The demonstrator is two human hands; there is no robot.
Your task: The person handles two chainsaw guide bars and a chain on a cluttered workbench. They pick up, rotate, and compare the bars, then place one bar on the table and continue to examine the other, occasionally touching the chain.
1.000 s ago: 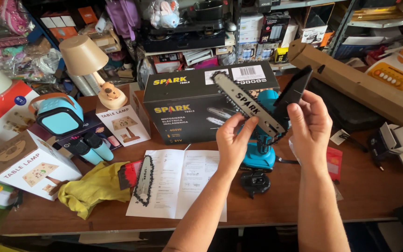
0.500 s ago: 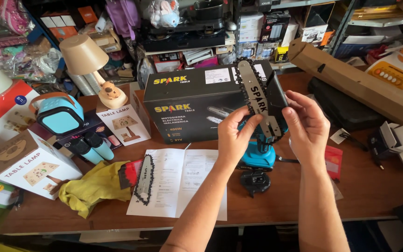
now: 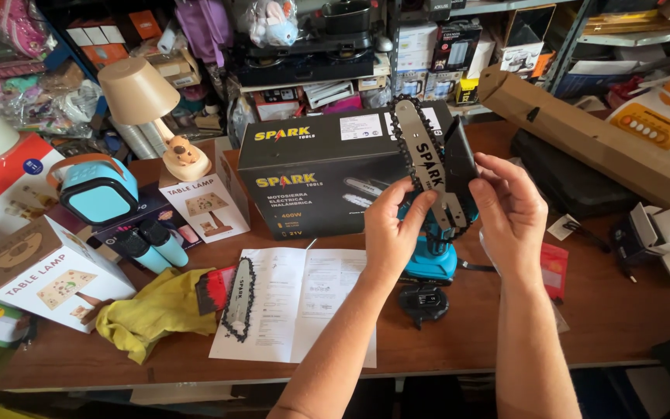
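Saw bar (image 3: 428, 167) with its chain looped round the edge is upright above the bench (image 3: 599, 326), between my hands. My left hand (image 3: 393, 233) is closed on the lower part of the bar, thumb across the face, which steadies it. My right hand (image 3: 509, 209) is curled round the black cover (image 3: 459, 155) behind the bar, fingertips pressing it against the teal saw body (image 3: 432, 260). A spare chain (image 3: 238, 299) lies on the open leaflet (image 3: 296, 306), beside a yellow cloth (image 3: 149, 314). A black box (image 3: 319, 178) stands behind.

One head-worn camera looks steeply down, close over the cluttered table (image 3: 583, 326).
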